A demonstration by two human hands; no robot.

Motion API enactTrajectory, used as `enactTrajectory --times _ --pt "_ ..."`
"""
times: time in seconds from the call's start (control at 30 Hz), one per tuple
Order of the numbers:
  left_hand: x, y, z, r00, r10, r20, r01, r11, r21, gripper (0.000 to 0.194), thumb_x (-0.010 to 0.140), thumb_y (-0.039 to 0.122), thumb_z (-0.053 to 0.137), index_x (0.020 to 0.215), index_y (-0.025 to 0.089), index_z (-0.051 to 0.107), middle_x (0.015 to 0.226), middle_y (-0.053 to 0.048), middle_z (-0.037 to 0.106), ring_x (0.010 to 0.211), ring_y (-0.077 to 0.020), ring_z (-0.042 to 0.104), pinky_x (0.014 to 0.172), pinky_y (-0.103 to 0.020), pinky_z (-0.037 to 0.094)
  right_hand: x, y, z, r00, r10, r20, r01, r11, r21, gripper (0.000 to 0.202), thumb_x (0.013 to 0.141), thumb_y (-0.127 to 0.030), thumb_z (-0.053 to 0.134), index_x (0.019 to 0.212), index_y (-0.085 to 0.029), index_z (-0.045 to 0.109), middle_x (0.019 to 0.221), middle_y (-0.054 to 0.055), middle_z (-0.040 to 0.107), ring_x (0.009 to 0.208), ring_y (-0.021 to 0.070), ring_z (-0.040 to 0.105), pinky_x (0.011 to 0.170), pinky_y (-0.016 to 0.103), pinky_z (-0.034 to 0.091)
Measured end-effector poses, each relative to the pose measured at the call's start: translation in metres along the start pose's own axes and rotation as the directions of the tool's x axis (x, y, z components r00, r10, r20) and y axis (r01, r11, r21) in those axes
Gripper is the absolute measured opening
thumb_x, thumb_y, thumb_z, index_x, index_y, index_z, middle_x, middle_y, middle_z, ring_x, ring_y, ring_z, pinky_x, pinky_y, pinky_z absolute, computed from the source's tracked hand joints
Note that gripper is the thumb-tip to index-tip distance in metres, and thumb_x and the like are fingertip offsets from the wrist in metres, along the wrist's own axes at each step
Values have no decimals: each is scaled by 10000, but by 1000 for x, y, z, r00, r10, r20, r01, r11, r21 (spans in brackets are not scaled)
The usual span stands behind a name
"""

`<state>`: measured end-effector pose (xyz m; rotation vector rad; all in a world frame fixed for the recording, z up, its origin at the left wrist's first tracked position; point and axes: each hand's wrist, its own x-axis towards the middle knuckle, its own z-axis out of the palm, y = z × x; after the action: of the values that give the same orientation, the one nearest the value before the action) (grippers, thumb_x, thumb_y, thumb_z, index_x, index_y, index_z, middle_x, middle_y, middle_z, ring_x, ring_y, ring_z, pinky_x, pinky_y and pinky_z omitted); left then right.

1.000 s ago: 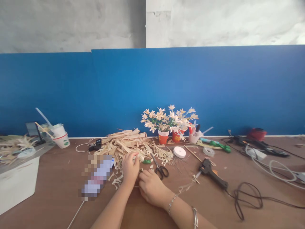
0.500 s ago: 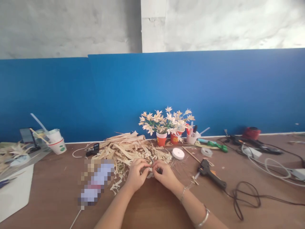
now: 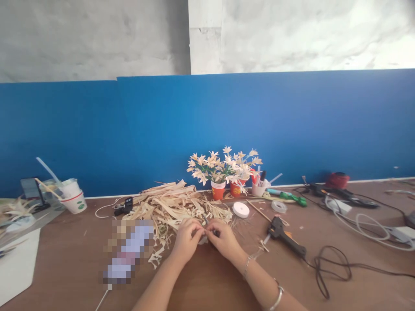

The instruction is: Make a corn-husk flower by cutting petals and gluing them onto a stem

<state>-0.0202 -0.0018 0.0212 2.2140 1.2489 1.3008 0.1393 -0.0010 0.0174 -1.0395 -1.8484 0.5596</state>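
My left hand [image 3: 189, 237] is closed in a pinch at the front edge of the pale husk pile [image 3: 168, 203]; whatever is between its fingertips is too small to make out. Right beside it, my right hand [image 3: 223, 236] curls around a dark-handled tool [image 3: 216, 233] with a narrow grey tip, which looks like small scissors. The fingertips of both hands meet. A small pale scrap [image 3: 203, 240] shows just beneath them. Behind the hands, pale star-shaped flowers [image 3: 212, 160] stand in red paper cups [image 3: 218, 191].
To the right lie a white tape roll [image 3: 241, 210], a clear tape roll [image 3: 279, 207], a black glue gun [image 3: 287, 239] and tangled cables [image 3: 333, 263]. A white cup [image 3: 76, 204] and a white board [image 3: 19, 263] are on the left. The blue partition [image 3: 207, 116] closes off the back.
The fingertips have drawn together, and the grey tip now stands up between the hands. The whole view has shifted slightly; the things on the table look the same.
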Motion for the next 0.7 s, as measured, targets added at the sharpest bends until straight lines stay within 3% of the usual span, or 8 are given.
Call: enactTrajectory --times 0.3,0.53,0.7 --pt "0 5 1 999 0 40 -3 997 74 153 726 112 559 609 209 573 820 -28 617 860 -199 540 790 -349 420 -1 0 0 999 -41 -21 39 998 -57 134 720 -85 536 627 -177 562 720 18 594 735 152 547 717 262 428" --pt "-3 9 14 994 -80 -80 89 988 124 172 667 75 568 550 197 541 859 -24 615 885 -208 524 800 -372 406 -3 -7 6 994 -68 -89 48 976 -212 143 687 -63 511 608 -182 524 715 28 576 730 167 531 694 270 415" --pt "-3 6 14 989 -83 -121 103 980 171 170 676 88 564 548 199 549 847 -24 618 878 -218 530 797 -390 407 -2 -4 4 982 -26 -187 -38 942 -332 142 664 -54 503 603 -181 512 673 30 558 684 178 523 653 278 413"
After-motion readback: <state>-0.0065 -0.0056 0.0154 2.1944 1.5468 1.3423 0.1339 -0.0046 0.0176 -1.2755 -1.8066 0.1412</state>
